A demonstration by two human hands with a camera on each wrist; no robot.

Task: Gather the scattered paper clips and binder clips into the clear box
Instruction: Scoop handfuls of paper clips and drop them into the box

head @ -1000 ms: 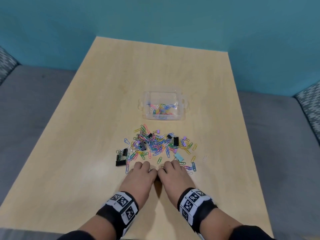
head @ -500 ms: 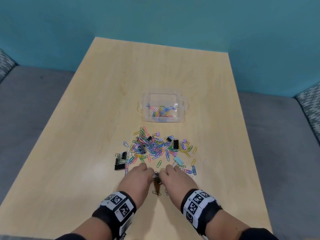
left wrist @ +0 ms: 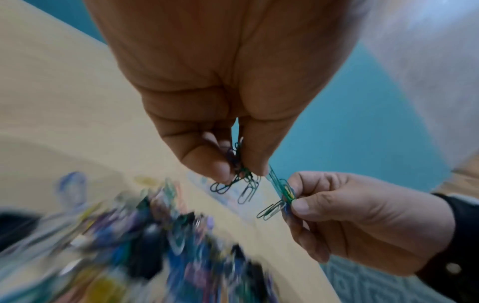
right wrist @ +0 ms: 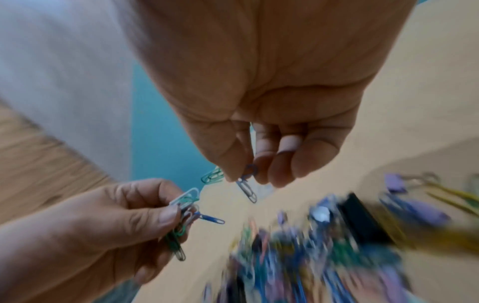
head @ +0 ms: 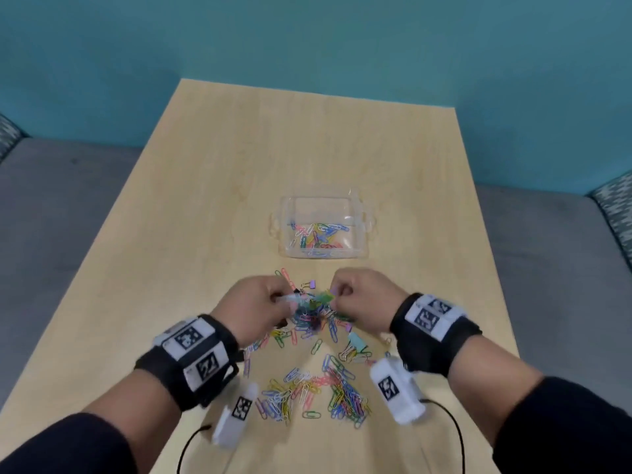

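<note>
**Two hands pinch little bunches of paper clips above the pile**

The wooden table [head: 205, 200] is the biggest thing here. It has a blue wall behind it and grey seats on both sides.

The clear box [head: 362, 248] sits on the table, just past the hands. Some colored paper clips already lie inside it.

The left hand [head: 254, 307] and the right hand [head: 362, 302] are up off the table, close together, near the box. Each wrist wears a black band with white square tags.

The left hand's fingers are curled, and its thumb and fingers pinch a small bunch of paper clips [left wrist: 239, 178]. The right hand pinches its own few clips [right wrist: 246, 184] the same way.

Under and behind the hands, many paper clips [head: 307, 391] lie spread on the table. A few binder clips are mixed in, such as a light blue one [head: 357, 340] and a purple one [head: 312, 284].
</note>
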